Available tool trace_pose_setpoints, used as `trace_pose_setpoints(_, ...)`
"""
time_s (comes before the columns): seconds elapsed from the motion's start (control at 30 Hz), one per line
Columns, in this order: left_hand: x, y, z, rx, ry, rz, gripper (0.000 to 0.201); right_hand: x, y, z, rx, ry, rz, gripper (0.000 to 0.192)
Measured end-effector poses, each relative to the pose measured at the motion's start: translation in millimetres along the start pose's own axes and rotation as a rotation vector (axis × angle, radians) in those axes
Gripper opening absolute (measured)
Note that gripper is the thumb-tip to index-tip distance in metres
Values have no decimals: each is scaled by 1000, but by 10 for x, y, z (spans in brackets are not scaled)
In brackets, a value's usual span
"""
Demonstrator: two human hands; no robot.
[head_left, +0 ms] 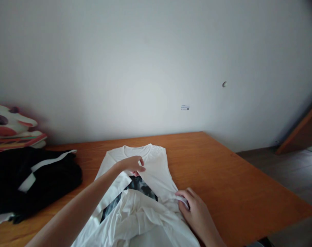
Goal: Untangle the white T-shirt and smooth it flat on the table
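Note:
A white T-shirt (pixel 157 161) lies on the wooden table, its neckline toward the wall. A dark grey print shows at its middle, and the lower part is bunched in loose folds near me. One sleeve lies across the front on the left side. My left hand (pixel 132 164) is over the chest of the shirt, thumb and forefinger apart; its other fingers are partly hidden beneath. At the right edge of the shirt, my right hand (pixel 194 209) is closed on a fold of the fabric between thumb and fingers.
On the left of the wooden table (pixel 223 178) lies a black garment (pixel 50 181) with white stripes. Behind it sits a white and red cartoon-animal item (pixel 12 123). A pale wall (pixel 145 68) borders the far edge. Grey floor (pixel 264 164) and a brown wooden panel (pixel 302 130) are at right.

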State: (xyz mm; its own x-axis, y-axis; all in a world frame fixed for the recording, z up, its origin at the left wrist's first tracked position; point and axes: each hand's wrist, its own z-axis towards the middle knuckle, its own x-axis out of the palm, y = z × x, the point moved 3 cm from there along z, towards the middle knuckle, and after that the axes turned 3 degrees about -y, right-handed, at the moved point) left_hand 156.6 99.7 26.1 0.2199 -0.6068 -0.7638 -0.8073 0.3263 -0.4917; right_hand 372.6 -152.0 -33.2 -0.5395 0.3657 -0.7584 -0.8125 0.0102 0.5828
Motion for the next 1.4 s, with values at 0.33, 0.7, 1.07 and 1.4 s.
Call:
trace_pose_setpoints(0.33, 506, -297, -608, 535, -397, 266, 25, -40, 125, 1, -208, -55, -44, 30)
trace_pose_setpoints(0.7, 776, -356, -1031, 830, -292, 301, 27, -46, 119, -18, -262, -10, -82, 27)
trace_pose_setpoints(1.07, 388, 836, -1719, 537, -465, 199, 36, -137, 194, -25, -292, 82, 8, 32)
trace_pose_setpoints(1.4, 566, 916, -2030, 460, -288, 171, 58, -139, 297, -92, -287, 407, -54, 64)
